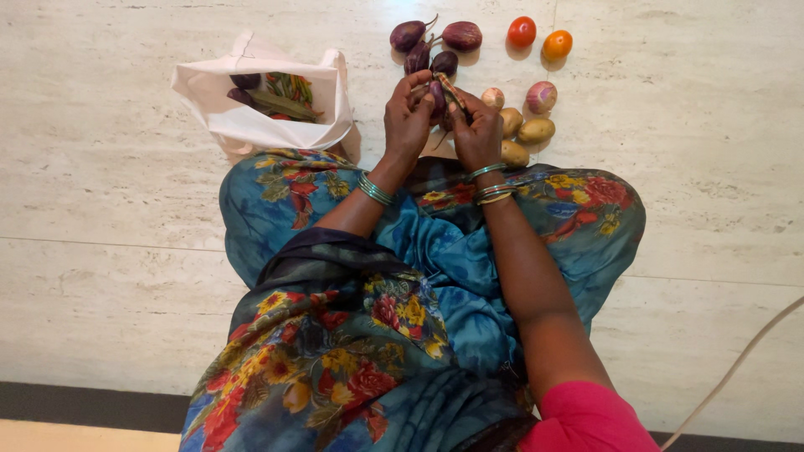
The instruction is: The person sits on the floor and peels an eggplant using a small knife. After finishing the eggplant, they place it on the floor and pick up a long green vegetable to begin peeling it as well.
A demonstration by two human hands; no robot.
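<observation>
Gripping one small purple brinjal (438, 94): left hand (408, 117) and right hand (476, 130), both clamped together on it, above pale stone floor (126, 201); brown potatoes (536, 130) just beside; white cloth bag (251, 125) near.

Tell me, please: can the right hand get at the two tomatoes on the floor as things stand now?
Probably yes. The right hand is busy gripping a small eggplant with the left hand. Nothing lies across the floor toward the tomatoes; the potatoes sit beside that path.

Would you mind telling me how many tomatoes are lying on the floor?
2: a red tomato and an orange tomato, side by side at the top right; others may hide in the bag.
</observation>
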